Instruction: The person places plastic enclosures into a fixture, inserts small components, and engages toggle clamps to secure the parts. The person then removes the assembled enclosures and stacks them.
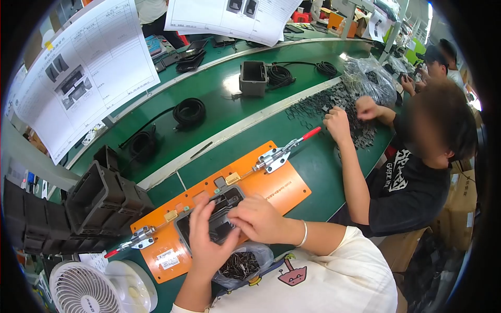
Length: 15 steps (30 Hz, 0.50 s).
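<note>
A dark grey plastic housing [233, 196] sits with its open side up in an orange fixture plate [284, 190]. My left hand [206, 242] is over the housing's left part, thumb and fingers spread apart with nothing visible between them. Above its right part, my right hand [258, 219] is closed in a pinch; whatever the fingertips hold is hidden. Toggle clamps with red handles are mounted at both ends of the plate, the right clamp [274, 159] and the left clamp [140, 238]. Close to my body, below the housing, lies a clear bag of small metal pins or screws [240, 265].
Stacked dark grey housings [96, 201] stand at left, above a white fan [86, 289]. Beyond a rail, the green conveyor [219, 104] carries coiled black cables [189, 113] and another housing [253, 78]. At right, a co-worker's hands [336, 122] are over small black parts [326, 101]. Paper sheets [115, 57] hang in front.
</note>
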Each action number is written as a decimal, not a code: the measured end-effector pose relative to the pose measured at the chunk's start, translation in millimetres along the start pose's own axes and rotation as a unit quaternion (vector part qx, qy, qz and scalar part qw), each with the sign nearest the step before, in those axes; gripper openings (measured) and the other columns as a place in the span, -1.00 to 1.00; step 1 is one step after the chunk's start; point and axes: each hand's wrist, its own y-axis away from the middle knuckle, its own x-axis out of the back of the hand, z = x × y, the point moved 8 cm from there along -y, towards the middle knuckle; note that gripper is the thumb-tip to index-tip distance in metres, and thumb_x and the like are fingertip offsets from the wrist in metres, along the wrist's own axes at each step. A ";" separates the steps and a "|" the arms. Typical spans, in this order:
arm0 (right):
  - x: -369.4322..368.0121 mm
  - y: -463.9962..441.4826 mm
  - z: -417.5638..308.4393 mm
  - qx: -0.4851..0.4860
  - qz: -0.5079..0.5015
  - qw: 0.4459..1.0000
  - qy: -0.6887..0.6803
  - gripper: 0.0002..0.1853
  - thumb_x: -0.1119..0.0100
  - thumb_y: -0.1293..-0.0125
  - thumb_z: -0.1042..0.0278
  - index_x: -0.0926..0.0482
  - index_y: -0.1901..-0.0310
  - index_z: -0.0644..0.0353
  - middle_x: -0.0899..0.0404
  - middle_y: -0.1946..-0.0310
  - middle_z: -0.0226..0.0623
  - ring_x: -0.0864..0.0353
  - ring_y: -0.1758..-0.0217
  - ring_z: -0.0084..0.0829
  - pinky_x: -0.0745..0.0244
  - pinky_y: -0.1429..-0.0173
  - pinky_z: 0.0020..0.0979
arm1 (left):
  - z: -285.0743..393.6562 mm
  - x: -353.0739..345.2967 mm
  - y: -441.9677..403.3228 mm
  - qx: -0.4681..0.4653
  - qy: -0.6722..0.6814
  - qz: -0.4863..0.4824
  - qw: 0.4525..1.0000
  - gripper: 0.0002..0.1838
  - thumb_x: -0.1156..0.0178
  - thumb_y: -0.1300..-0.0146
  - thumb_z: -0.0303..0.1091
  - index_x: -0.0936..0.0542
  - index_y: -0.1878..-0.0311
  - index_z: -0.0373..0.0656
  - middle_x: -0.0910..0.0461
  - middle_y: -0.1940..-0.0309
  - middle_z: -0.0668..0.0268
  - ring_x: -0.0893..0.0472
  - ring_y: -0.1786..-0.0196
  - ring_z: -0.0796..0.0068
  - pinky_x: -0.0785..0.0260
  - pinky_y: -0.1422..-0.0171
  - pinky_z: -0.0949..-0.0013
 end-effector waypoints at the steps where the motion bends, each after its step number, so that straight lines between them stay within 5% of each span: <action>1: -5.7 4.1 -2.6 0.015 -0.024 0.999 0.025 -0.86 -0.28 -0.13 0.39 -0.54 0.29 0.11 -0.48 0.46 -0.37 -0.50 0.36 -0.31 -0.28 0.19 -0.29 | -0.6 5.0 1.1 -0.004 0.012 0.019 1.000 -0.37 -0.37 0.03 -0.49 -0.41 -0.18 -0.35 -0.37 -0.25 -0.07 -0.41 -0.30 -0.01 -0.26 -0.36 0.09; 6: -15.4 9.4 -5.2 0.054 -0.013 0.996 0.072 -0.82 -0.34 -0.06 0.37 -0.60 0.26 0.08 -0.47 0.55 -0.50 -0.48 0.44 -0.45 -0.23 0.18 -0.33 | 39.4 41.7 -8.9 -0.048 0.090 0.018 0.995 -0.36 -0.36 -0.02 -0.44 -0.38 -0.20 -0.31 -0.41 -0.20 -0.07 -0.43 -0.28 0.03 -0.07 -0.46 -0.02; 8: -14.3 7.9 -5.8 0.058 -0.015 0.996 0.071 -0.82 -0.34 -0.05 0.37 -0.60 0.27 0.08 -0.48 0.55 -0.50 -0.47 0.45 -0.45 -0.23 0.18 -0.34 | 65.6 63.4 -13.7 -0.074 0.134 0.024 0.988 -0.21 -0.44 0.08 -0.27 -0.35 -0.24 -0.33 -0.38 -0.22 -0.02 -0.39 -0.32 0.11 -0.13 -0.45 0.13; 10: -17.1 8.7 -4.9 0.056 -0.026 0.995 0.077 -0.83 -0.35 -0.05 0.35 -0.61 0.29 0.08 -0.49 0.53 -0.49 -0.47 0.44 -0.45 -0.23 0.17 -0.32 | 91.5 79.7 -21.5 -0.111 0.245 0.000 0.963 0.07 -0.59 0.24 -0.08 -0.23 -0.33 -0.31 -0.39 -0.20 -0.04 -0.43 -0.29 0.02 -0.15 -0.45 0.08; 15: -13.8 5.4 -5.7 0.058 -0.012 0.997 0.054 -0.92 -0.29 -0.16 0.35 -0.58 0.34 0.07 -0.46 0.56 -0.46 -0.47 0.43 -0.42 -0.23 0.16 -0.33 | 120.6 79.3 -38.3 0.026 0.496 -0.106 0.862 0.38 -0.71 0.46 -0.04 -0.05 -0.42 -0.29 -0.37 -0.21 -0.15 -0.42 -0.30 -0.12 -0.16 -0.45 -0.02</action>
